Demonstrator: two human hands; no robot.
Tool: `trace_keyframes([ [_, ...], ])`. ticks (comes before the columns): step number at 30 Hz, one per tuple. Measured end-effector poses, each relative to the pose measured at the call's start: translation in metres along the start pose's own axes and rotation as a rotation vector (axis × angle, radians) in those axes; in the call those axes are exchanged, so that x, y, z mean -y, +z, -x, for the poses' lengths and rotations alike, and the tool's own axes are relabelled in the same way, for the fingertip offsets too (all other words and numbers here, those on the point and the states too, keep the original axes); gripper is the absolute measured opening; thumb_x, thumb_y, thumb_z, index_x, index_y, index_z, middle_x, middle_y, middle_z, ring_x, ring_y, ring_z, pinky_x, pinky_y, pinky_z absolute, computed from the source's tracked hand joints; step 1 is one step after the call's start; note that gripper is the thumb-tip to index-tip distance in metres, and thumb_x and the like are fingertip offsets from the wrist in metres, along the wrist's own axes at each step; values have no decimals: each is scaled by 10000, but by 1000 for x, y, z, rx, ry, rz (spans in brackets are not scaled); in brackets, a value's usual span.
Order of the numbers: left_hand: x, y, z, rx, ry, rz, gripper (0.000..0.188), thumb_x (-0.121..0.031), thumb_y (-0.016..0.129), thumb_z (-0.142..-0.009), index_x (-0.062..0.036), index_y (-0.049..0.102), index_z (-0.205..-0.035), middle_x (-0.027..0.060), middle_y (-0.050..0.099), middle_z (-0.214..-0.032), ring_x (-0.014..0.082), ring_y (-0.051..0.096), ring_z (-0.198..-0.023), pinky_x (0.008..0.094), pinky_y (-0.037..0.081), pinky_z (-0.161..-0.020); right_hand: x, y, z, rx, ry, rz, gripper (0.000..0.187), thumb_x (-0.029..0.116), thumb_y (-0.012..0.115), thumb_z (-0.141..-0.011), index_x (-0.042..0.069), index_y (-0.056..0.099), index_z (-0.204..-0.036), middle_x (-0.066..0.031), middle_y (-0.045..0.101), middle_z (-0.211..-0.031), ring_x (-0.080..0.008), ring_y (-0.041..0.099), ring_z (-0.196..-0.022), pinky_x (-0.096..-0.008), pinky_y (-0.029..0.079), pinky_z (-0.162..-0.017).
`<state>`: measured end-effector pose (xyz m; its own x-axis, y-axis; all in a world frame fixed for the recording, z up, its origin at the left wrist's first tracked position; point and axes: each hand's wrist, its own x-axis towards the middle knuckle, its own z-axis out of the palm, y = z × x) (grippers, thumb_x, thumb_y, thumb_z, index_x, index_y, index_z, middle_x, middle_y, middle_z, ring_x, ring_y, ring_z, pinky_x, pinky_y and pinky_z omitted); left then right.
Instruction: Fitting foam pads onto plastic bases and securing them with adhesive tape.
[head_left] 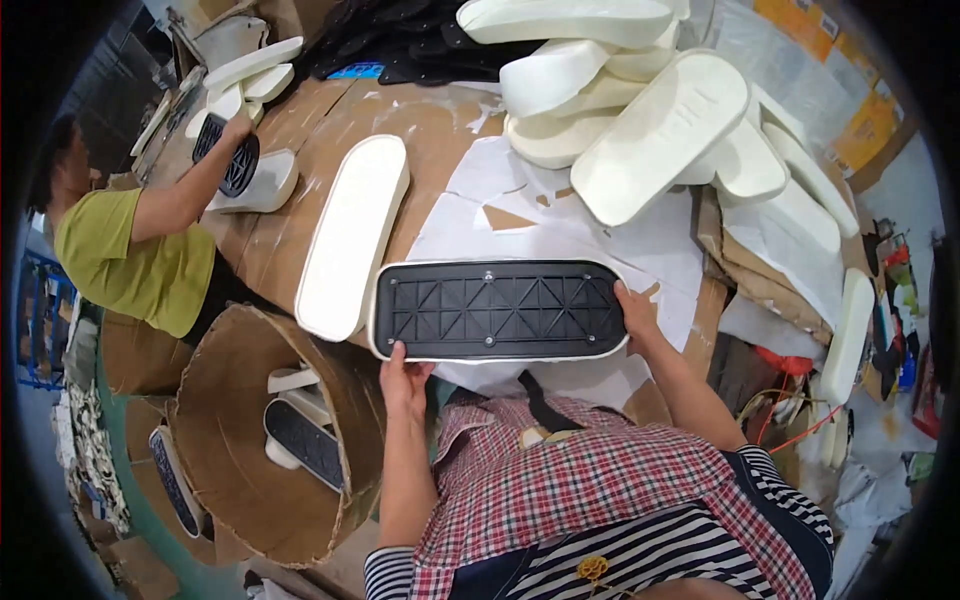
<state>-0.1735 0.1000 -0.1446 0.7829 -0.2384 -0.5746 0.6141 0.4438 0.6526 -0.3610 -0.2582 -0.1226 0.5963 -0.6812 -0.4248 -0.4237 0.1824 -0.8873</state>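
A long white pad with rounded ends, backed by a black ribbed plate (512, 310), lies level in front of me, plate side up. Small screws or studs show at the plate's corners and middle. My left hand (402, 382) grips its near left corner, thumb on top. At the right end, my right hand (636, 312) is closed round the edge. How far the fingers reach underneath is hidden. Just left of it, a plain white pad (355, 235) rests on the cardboard-covered table (290, 125). White sheeting (480, 205) is spread under and beyond the plated pad.
A heap of white pads (660, 135) stands at the far right, with black plates (420, 40) piled behind. At left, a co-worker (140, 230) in a yellow-green shirt holds another black plate (228, 160). A cardboard drum (230, 400) near my left arm contains several pads.
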Motion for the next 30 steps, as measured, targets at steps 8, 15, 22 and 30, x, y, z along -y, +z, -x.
trace_keyframes([
  [8, -63, 45, 60, -7, 192, 436, 542, -360, 602, -849, -67, 457, -1281, 99, 477, -1312, 286, 484, -1165, 475, 421, -965, 120, 131, 33, 401, -323, 185, 429, 397, 449, -942, 12, 590, -1069, -60, 610, -866, -166, 562, -811, -309, 456, -715],
  [15, -149, -91, 47, -367, 733, 939, 647, -407, 644, -805, 47, 454, -1225, 191, 503, -1253, 327, 511, -1112, 468, 452, -918, 134, 140, 16, 658, -283, -119, 339, 220, 469, -946, 23, 499, -1220, -82, 600, -1053, -139, 594, -835, -279, 496, -737],
  [22, -175, -33, -19, -208, 511, 779, 964, -325, 728, -760, -54, 86, -1425, 196, 347, -1388, 411, 382, -1234, 495, 370, -1016, 94, 0, -64, -234, -265, -491, 248, 236, 550, -894, 30, 570, -1030, -63, 606, -866, -128, 593, -679, -247, 481, -582],
  [30, -159, 246, -186, 536, 15, -88, 396, -311, 552, -890, -60, 497, -1192, 148, 467, -1260, 348, 490, -1132, 425, 447, -926, 132, -83, -115, -697, -260, -689, 210, 190, 539, -896, 54, 555, -1057, -30, 589, -876, -119, 562, -725, -242, 461, -603],
])
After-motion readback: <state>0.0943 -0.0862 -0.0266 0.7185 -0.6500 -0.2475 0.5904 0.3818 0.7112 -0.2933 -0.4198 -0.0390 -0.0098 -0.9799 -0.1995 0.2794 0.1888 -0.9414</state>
